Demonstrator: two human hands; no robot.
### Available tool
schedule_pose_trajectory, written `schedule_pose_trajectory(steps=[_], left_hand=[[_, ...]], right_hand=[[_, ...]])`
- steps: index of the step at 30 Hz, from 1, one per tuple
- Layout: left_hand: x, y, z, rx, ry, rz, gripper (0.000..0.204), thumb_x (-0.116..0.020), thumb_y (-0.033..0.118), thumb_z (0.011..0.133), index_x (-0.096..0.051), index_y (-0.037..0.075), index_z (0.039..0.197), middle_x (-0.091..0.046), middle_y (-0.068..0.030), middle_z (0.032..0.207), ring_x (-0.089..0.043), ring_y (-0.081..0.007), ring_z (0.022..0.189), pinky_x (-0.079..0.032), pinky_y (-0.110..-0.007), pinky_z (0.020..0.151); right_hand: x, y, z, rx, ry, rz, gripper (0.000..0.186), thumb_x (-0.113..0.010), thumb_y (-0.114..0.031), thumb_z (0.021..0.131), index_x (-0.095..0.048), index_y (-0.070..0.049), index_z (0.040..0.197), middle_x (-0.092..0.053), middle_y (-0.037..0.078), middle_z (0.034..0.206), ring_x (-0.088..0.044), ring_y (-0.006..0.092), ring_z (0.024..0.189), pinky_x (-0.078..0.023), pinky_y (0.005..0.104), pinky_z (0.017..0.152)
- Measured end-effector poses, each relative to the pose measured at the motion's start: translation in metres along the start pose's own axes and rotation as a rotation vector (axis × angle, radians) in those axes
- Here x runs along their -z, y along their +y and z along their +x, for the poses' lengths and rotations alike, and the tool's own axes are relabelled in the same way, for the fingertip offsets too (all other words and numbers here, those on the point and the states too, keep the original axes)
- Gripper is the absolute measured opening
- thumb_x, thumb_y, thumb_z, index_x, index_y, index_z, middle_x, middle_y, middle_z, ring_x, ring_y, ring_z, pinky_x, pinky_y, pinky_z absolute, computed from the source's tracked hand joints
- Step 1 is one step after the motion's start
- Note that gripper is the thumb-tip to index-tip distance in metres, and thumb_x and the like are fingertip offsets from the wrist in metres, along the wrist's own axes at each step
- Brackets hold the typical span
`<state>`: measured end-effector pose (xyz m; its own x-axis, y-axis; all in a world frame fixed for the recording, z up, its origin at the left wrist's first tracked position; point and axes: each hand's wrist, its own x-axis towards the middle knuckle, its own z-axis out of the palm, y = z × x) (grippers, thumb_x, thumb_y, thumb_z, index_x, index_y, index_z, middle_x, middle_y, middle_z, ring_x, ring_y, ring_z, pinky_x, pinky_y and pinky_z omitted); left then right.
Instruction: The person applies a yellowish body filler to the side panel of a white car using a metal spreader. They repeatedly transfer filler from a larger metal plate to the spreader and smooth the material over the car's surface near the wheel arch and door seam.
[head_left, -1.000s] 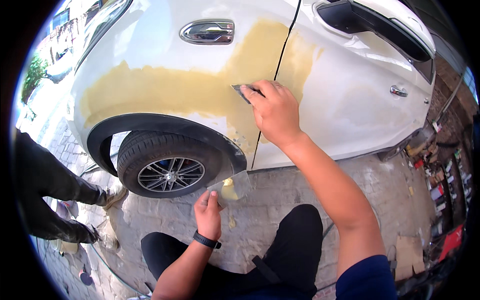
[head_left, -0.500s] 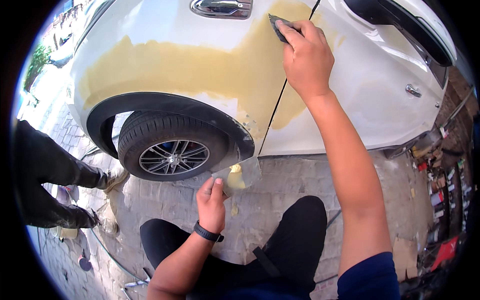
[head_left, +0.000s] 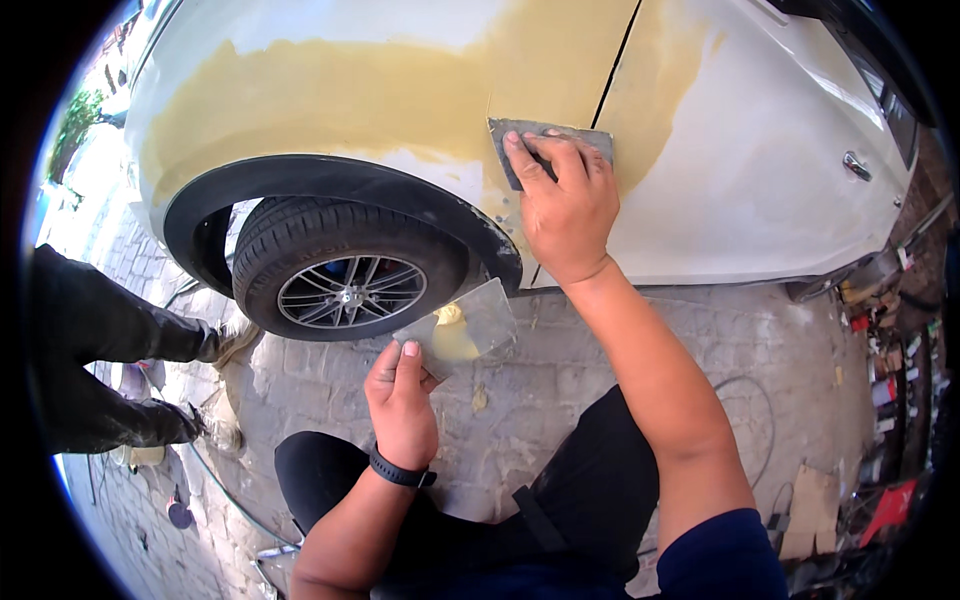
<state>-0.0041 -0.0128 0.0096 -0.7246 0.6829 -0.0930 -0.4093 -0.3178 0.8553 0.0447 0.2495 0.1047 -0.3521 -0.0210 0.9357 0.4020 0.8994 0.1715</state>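
Observation:
My right hand (head_left: 570,205) presses a dark grey rectangular spreader (head_left: 507,165) flat against the car body, just right of the wheel arch and across the door seam. Yellow-tan body filler (head_left: 340,95) coats the white panel above the wheel and reaches onto the door. Low in front of the wheel, my left hand (head_left: 402,395) grips a clear, flat mixing plate (head_left: 490,315) by its near corner, thumb on top. A dab of pale yellow filler (head_left: 450,330) lies on that plate. The palm side of the right hand is hidden.
The wheel (head_left: 350,280) sits under a black arch trim (head_left: 300,175). At left stands another person in dark trousers (head_left: 110,310). A hose (head_left: 235,515) runs over the paving (head_left: 480,430). Cardboard (head_left: 812,510) and cluttered shelves (head_left: 890,380) are at right.
My right hand has brought the spreader down and left from the upper panel to beside the wheel arch, turning it flatter. The left hand and plate have shifted slightly left.

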Motion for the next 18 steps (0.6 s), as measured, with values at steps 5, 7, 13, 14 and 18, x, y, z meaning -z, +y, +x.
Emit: schedule_pose_trajectory(steps=[5,7,13,14,18], left_hand=[[-0.005,0.002,0.007,-0.032,0.023,0.004,0.027,-0.054,0.023,0.113,-0.068,0.003,0.123,-0.075,-0.0054,0.115,-0.073,-0.0161,0.102,-0.058,-0.035,0.093],[-0.005,0.003,0.009,-0.056,0.024,-0.008,0.027,-0.054,0.023,0.113,-0.068,0.003,0.122,-0.075,-0.0055,0.114,-0.073,-0.0162,0.102,-0.058,-0.036,0.093],[0.001,-0.002,0.023,-0.111,0.005,-0.002,0.029,-0.054,0.025,0.114,-0.069,0.001,0.120,-0.076,-0.0077,0.116,-0.073,-0.0172,0.106,-0.057,-0.035,0.095],[0.003,-0.006,0.024,-0.105,-0.001,0.005,0.029,-0.054,0.025,0.114,-0.069,0.001,0.120,-0.076,-0.0078,0.116,-0.073,-0.0169,0.106,-0.057,-0.035,0.095],[-0.013,-0.004,0.018,-0.168,-0.080,-0.007,0.027,-0.054,0.022,0.114,-0.070,0.002,0.119,-0.075,-0.0053,0.112,-0.071,-0.0133,0.101,-0.057,-0.033,0.093]], right_hand=[[-0.008,-0.006,-0.051,-0.002,-0.017,0.002,0.027,-0.072,-0.013,0.091,-0.081,-0.016,0.116,-0.072,0.000,0.109,-0.069,0.0259,0.106,-0.055,0.0448,0.093],[-0.001,-0.013,-0.060,-0.002,-0.055,0.026,0.026,-0.073,-0.014,0.091,-0.081,-0.016,0.116,-0.072,0.000,0.109,-0.069,0.0261,0.105,-0.056,0.0444,0.093],[0.064,-0.033,-0.058,-0.280,-0.339,0.490,0.037,-0.071,0.002,0.086,-0.079,-0.012,0.120,-0.073,0.006,0.113,-0.071,0.0290,0.102,-0.058,0.0406,0.087],[0.078,-0.041,-0.057,-0.356,-0.367,0.619,0.040,-0.071,0.005,0.085,-0.079,-0.011,0.121,-0.073,0.007,0.113,-0.071,0.0296,0.103,-0.059,0.0404,0.086],[0.104,-0.065,-0.061,-0.315,-0.370,0.652,0.050,-0.069,0.011,0.078,-0.078,-0.008,0.123,-0.073,0.009,0.115,-0.071,0.0308,0.103,-0.059,0.0405,0.084]])
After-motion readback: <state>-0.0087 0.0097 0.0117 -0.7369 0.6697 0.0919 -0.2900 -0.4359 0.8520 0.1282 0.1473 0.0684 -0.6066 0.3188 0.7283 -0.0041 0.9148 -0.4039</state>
